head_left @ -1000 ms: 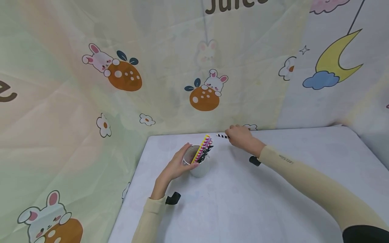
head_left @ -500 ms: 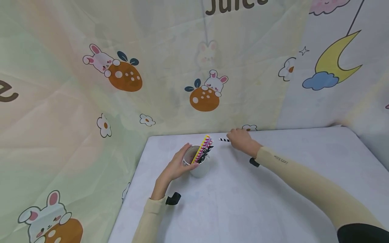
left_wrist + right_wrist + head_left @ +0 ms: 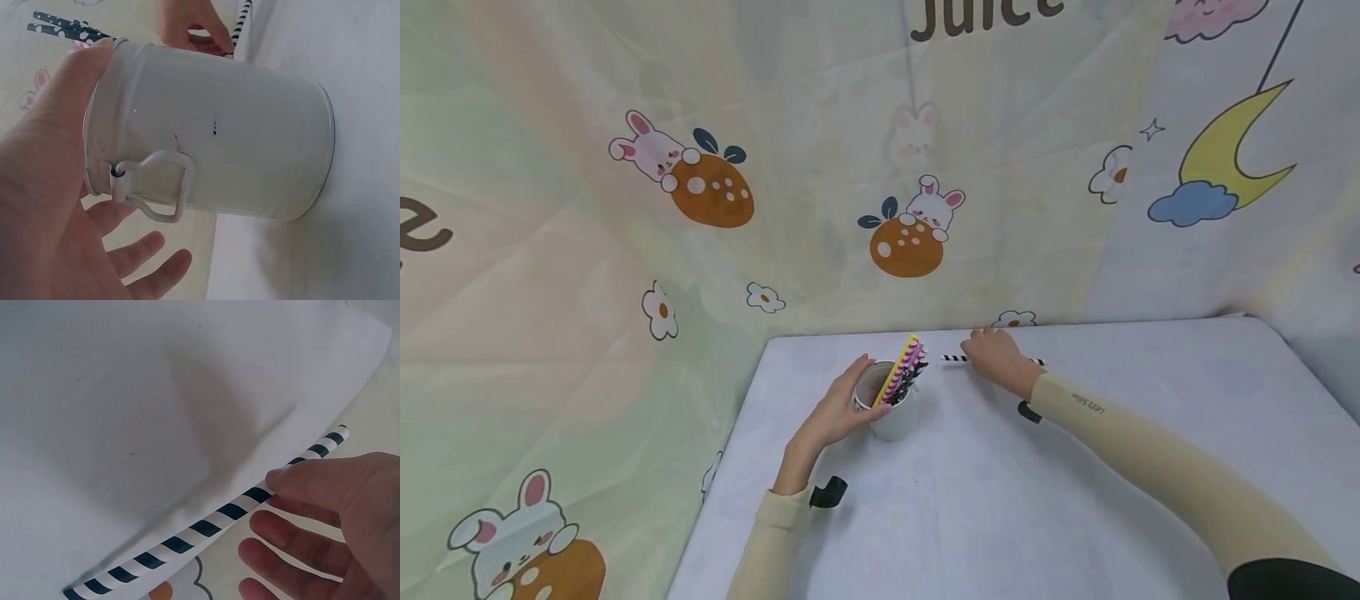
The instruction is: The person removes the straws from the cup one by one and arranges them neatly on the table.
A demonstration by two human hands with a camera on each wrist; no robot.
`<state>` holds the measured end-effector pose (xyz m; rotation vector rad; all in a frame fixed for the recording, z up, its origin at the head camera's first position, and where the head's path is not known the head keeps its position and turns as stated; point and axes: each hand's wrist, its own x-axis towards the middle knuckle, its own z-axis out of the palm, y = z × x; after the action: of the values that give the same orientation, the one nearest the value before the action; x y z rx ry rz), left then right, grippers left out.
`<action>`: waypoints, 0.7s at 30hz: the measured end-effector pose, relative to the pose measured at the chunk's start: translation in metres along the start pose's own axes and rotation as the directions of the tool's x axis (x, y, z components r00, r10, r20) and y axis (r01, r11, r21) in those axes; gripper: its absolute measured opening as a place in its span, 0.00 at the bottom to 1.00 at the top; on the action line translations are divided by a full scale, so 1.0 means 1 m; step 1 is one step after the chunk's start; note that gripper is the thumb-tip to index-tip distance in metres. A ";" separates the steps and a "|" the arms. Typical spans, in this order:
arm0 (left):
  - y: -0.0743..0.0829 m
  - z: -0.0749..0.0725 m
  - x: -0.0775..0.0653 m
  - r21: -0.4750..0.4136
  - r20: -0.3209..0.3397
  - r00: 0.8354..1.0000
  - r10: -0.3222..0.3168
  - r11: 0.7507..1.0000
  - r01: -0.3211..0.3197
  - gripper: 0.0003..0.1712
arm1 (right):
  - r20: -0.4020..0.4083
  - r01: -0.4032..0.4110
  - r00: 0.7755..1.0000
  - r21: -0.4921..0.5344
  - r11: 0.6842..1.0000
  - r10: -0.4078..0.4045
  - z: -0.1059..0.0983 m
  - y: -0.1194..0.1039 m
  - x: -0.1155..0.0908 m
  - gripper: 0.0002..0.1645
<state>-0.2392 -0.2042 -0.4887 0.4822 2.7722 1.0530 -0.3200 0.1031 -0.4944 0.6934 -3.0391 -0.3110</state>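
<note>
A white metal bucket (image 3: 237,137) with a small wire side handle (image 3: 181,187) stands on the table. My left hand (image 3: 835,408) grips it at the rim, thumb on one side and fingers round the other. Several paper straws (image 3: 901,371), yellow, pink-striped and black-and-white, lean out of it toward the right. Right of the bucket, my right hand (image 3: 1000,360) pinches a black-and-white striped straw (image 3: 206,526) between thumb and index finger. That straw lies nearly level, low over the tabletop, one end close to the surface in the right wrist view.
The white table (image 3: 1000,500) ends at a printed cloth backdrop (image 3: 820,192) with rabbits and flowers, just behind both hands. Dark wrist camera mounts (image 3: 828,492) sit at the cuffs.
My right hand has come down and slightly nearer with the striped straw, which has turned level so that both ends show. The left hand stays on the bucket.
</note>
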 end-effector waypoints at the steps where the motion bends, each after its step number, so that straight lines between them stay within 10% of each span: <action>1: 0.000 0.000 0.000 0.002 0.001 1.000 -0.002 1.000 0.002 0.56 | -0.003 0.005 1.000 0.000 1.000 -0.005 0.000 -0.001 0.000 0.08; 21: 0.000 0.000 -0.002 -0.008 0.003 1.000 -0.014 1.000 0.014 0.56 | 0.000 0.021 1.000 0.009 1.000 -0.021 0.008 -0.008 -0.003 0.07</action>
<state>-0.2377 -0.2051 -0.4888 0.4618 2.7638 1.0595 -0.3148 0.0991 -0.5041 0.7259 -3.0369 -0.2971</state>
